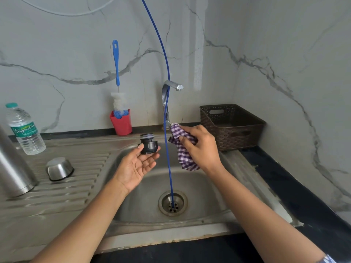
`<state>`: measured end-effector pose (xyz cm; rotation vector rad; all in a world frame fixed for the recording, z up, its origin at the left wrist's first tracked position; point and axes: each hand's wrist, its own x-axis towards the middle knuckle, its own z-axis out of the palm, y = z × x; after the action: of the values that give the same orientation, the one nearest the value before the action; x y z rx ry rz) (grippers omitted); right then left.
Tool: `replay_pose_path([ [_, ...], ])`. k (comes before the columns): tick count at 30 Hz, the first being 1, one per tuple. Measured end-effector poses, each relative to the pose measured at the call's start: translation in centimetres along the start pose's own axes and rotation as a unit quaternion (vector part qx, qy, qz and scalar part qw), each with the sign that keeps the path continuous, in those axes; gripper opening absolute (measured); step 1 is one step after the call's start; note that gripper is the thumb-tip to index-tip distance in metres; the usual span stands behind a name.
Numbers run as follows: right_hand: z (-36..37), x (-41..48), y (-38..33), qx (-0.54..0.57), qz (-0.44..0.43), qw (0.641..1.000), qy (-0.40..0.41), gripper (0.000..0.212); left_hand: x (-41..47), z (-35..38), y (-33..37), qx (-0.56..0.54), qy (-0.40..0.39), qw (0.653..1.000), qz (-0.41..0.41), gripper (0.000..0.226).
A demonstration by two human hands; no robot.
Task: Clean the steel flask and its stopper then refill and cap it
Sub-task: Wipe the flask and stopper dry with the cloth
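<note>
White marble-veined walls (57, 44), steel sink (144, 209), black counter (303, 215), brown basket (231, 128) in corner

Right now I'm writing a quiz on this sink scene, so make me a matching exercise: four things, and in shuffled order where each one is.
Things
1. stopper
2. checked cloth
3. bottle brush
4. steel cup

Places
A. standing in the red cup
B. upside down on the drainboard
C. gripped by the right hand
D. held by fingertips of the left hand

Pairs: 1-D, 2-C, 3-A, 4-B
</note>
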<state>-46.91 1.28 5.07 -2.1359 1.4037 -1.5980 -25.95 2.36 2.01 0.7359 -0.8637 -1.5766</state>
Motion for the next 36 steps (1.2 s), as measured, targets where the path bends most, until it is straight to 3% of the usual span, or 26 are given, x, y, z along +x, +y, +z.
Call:
replay_pose_path([
  [3,-0.1,-0.4,-1.1,0.072,0.016,0.997,0.000,0.032,0.0,0.5,0.0,0.000,0.016,1.000,-0.005,0.043],
  [6,1.0,-1.2,-2.1,0.060,-0.016,0.998,-0.010,0.034,0.1,0.9,-0.3,0.035,0.018,0.999,-0.013,0.050],
  [9,2.5,-1.9,-3.0,0.047,-0.062,0.997,-0.016,0.038,0.3,1.5,-0.7,0.045,0.004,0.999,-0.031,0.071],
  [14,3.5,-2.0,-2.6,0.099,-0.065,0.990,-0.082,0.049,0.4,1.2,-0.8,0.080,0.012,0.996,-0.031,0.063],
  [22,2.6,-1.2,-1.3,0.175,-0.028,0.967,-0.185,0.072,0.0,1.5,-0.8,0.172,0.001,0.985,-0.026,0.061],
  [29,1.7,-0.7,-0.3,0.260,0.050,0.930,-0.254,0.064,-0.3,1.0,-0.4,0.279,-0.047,0.957,-0.065,0.068],
  [32,1.7,-0.7,-0.1,0.294,0.088,0.918,-0.251,0.060,-0.2,1.1,-0.5,0.325,-0.063,0.941,-0.068,0.080],
  [36,2.0,-0.6,0.3,0.334,0.144,0.911,-0.196,0.054,0.0,1.6,-0.4,0.328,-0.009,0.944,-0.036,0.095],
])
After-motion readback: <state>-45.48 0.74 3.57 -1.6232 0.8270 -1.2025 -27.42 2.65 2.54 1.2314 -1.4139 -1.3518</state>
